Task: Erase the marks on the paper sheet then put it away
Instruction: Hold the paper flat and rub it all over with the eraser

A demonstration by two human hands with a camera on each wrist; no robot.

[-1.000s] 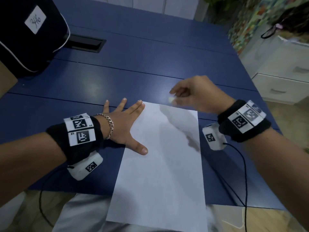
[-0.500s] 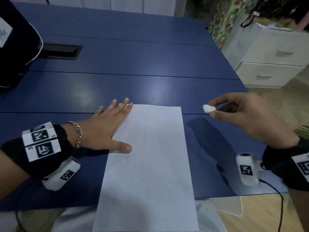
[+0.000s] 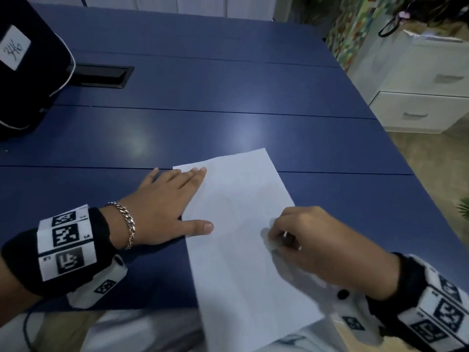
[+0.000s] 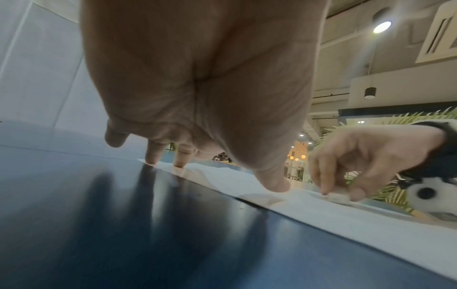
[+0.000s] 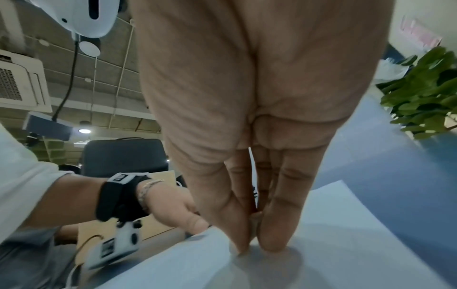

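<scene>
A white paper sheet (image 3: 243, 250) lies on the blue table (image 3: 203, 97), its near end hanging over the front edge. My left hand (image 3: 175, 207) lies flat with spread fingers and thumb pressing the sheet's left edge; the left wrist view shows the fingertips (image 4: 179, 162) on the paper (image 4: 321, 211). My right hand (image 3: 299, 240) pinches a small white eraser (image 4: 337, 196) and holds it down on the sheet's right side. In the right wrist view the fingertips (image 5: 272, 242) press onto the paper (image 5: 346, 244). I can make out no marks on the sheet.
A black bag (image 3: 28, 67) with a white label stands at the table's far left, next to a black cable slot (image 3: 101, 76). White drawers (image 3: 418, 97) stand beyond the table's right edge. A plant (image 5: 425, 97) is near the right.
My right hand has come down from beside the sheet onto its right side with the eraser. The sheet has turned slightly. My left hand has stayed on the left edge.
</scene>
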